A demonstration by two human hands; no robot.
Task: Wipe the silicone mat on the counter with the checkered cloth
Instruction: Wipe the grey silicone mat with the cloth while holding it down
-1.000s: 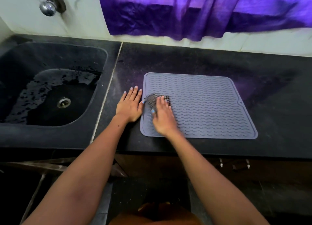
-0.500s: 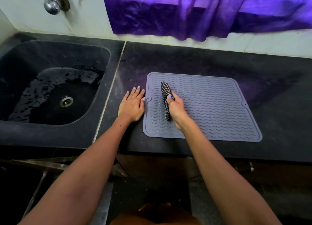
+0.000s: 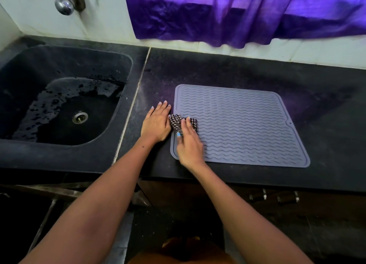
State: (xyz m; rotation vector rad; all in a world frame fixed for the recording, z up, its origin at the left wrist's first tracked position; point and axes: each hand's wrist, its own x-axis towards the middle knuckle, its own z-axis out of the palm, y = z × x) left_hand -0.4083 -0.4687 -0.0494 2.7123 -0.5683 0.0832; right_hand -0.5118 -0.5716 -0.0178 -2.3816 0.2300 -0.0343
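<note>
- Two hands work at the grey wavy-ribbed silicone mat [image 3: 243,125], which lies flat on the black stone desk [image 3: 326,113] right of the sink [image 3: 59,97]
- My right hand [image 3: 189,143] presses the bunched black-and-white checkered cloth [image 3: 178,122] onto the mat's left edge; half a second ago it held the cloth upright further in
- My left hand [image 3: 156,123] lies flat and open on the desk, touching the cloth
- I judge most of the mat unwiped

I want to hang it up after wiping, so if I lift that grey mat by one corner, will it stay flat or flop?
Probably flop: the silicone mat is thin and lies flush on the counter. It likely is light, since the left hand rests flat beside its edge as if steadying it while the right hand presses the checkered cloth on it. Its wavy ridges may give some grip.
</note>
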